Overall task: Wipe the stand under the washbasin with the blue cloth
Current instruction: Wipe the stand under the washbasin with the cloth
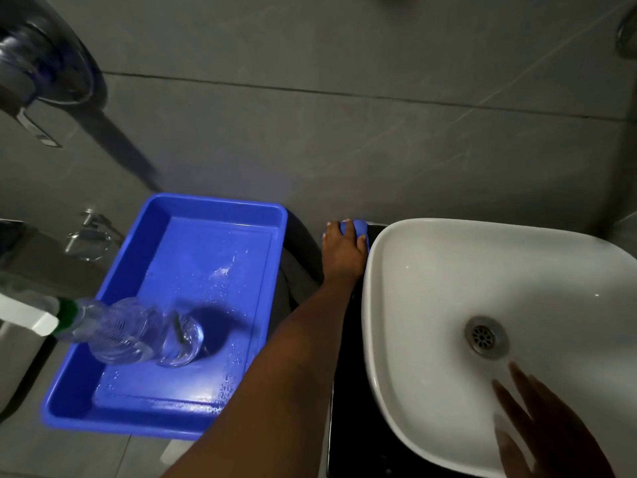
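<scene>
Cloth (358,226), blue, lies at the centre of the frame on the dark stand (348,339), just beside the far left edge of the white basin (413,357). Left hand (343,248) presses on it with fingers curled over the cloth, gripping it. Right hand (548,426), at lower right, rests inside the basin with fingers spread flat, holding nothing. At lower left a blue tray (193,419) holds a clear spray bottle (138,331), tilted.
</scene>
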A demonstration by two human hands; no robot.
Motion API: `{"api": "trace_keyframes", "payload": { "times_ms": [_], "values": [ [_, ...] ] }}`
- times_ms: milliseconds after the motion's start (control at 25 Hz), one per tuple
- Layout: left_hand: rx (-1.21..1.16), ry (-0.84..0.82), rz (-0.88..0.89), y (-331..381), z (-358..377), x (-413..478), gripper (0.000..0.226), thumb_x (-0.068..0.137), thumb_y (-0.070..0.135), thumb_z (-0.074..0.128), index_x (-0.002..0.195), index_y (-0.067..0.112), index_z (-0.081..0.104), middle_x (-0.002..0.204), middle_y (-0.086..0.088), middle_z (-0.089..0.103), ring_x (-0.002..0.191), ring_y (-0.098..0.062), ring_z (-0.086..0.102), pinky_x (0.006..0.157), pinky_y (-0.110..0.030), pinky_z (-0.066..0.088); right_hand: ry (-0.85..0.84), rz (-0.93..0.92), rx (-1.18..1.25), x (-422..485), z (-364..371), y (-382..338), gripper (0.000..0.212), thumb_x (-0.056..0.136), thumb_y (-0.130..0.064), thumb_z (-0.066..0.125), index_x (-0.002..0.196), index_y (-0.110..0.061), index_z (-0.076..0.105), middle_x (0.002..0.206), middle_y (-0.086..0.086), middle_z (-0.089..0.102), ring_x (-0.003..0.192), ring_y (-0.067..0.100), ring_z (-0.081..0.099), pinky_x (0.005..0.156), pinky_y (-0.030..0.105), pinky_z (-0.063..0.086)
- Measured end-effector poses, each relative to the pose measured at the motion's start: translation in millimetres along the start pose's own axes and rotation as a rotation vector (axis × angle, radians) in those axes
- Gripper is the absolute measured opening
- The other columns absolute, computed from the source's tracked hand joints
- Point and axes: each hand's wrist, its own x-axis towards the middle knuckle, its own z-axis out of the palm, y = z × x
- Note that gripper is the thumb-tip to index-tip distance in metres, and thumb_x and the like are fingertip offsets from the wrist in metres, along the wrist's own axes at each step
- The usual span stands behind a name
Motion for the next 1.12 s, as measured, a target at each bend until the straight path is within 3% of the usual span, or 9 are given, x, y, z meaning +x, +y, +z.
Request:
{"api": "trace_keyframes", "payload": {
  "times_ms": [80,240,360,480,560,680,920,1120],
  "values": [
    [0.018,-0.041,0.013,-0.2,-2.6,-1.6,0.056,0.099,0.037,0.041,0.148,0.009,0.034,0.145,-0.02,0.04,0.131,-0.038,0.042,0.115,-0.046,0.033,0.021,0.01,0.02,-2.9,-0.9,-3.5,0.066,0.09,-0.054,0.024,0.122,-0.013,0.064,0.136,0.018,0.055,0.123,0.032,0.049,0.097,0.047,0.042],
    [-0.03,-0.093,-0.012,0.6,-11.2,-3.2,0.056,0.1,0.036,0.041,0.147,0.007,0.035,0.145,-0.022,0.041,0.135,-0.039,0.04,0.115,-0.049,0.033,0.026,0.007,0.043,-4.5,0.4,-1.2,0.066,0.091,-0.053,0.024,0.129,-0.012,0.058,0.144,0.017,0.049,0.129,0.035,0.046,0.092,0.058,0.048],
    [-0.006,-0.104,0.058,-5.0,-10.2,-9.9,0.055,0.097,0.037,0.041,0.142,0.007,0.042,0.147,-0.023,0.042,0.137,-0.041,0.038,0.114,-0.052,0.034,0.039,0.005,0.071,-6.9,-0.9,-4.1,0.066,0.093,-0.052,0.024,0.131,-0.01,0.057,0.146,0.016,0.046,0.132,0.036,0.046,0.096,0.058,0.047],
    [-0.177,-0.089,0.034,-17.4,-8.5,-29.3,0.081,0.078,0.061,0.026,0.139,0.012,0.045,0.146,-0.02,0.046,0.136,-0.04,0.043,0.112,-0.055,0.038,0.019,0.029,0.085,-6.9,-5.8,-8.1,0.064,0.094,-0.05,0.024,0.131,-0.01,0.057,0.144,0.018,0.049,0.13,0.039,0.049,0.097,0.055,0.048],
    [-0.193,-0.087,0.022,-23.6,-4.5,-44.9,0.089,0.071,0.066,0.02,0.138,0.014,0.046,0.146,-0.019,0.047,0.135,-0.04,0.044,0.111,-0.055,0.038,0.029,0.03,0.069,-7.2,-2.7,-7.9,0.058,0.092,-0.046,0.032,0.129,-0.01,0.06,0.14,0.018,0.054,0.127,0.039,0.052,0.095,0.052,0.05],
    [-0.185,-0.113,-0.005,-24.6,-8.3,-73.5,0.078,0.079,0.061,0.024,0.136,0.014,0.049,0.142,-0.019,0.051,0.131,-0.04,0.047,0.109,-0.055,0.04,-0.015,0.013,0.072,-5.3,-3.2,-6.3,0.054,0.086,-0.04,0.042,0.125,-0.009,0.062,0.134,0.018,0.059,0.122,0.039,0.057,0.092,0.051,0.051],
    [-0.035,-0.141,0.088,-45.6,-6.3,-139.5,0.049,0.096,0.026,0.042,0.144,0.011,0.042,0.152,-0.02,0.039,0.141,-0.039,0.035,0.116,-0.052,0.033,-0.101,0.078,0.113,-4.4,-5.8,-7.7,0.05,0.086,-0.036,0.047,0.128,-0.012,0.06,0.139,0.015,0.055,0.128,0.036,0.051,0.101,0.048,0.046],
    [0.105,-0.096,0.13,-63.9,1.4,-208.0,0.053,0.1,0.029,0.045,0.147,0.006,0.039,0.153,-0.024,0.035,0.144,-0.04,0.032,0.12,-0.044,0.026,-0.195,0.1,0.065,-5.4,-7.1,-5.8,0.052,0.092,-0.041,0.042,0.139,-0.019,0.047,0.151,0.007,0.043,0.14,0.028,0.037,0.111,0.046,0.034]
  ]
}}
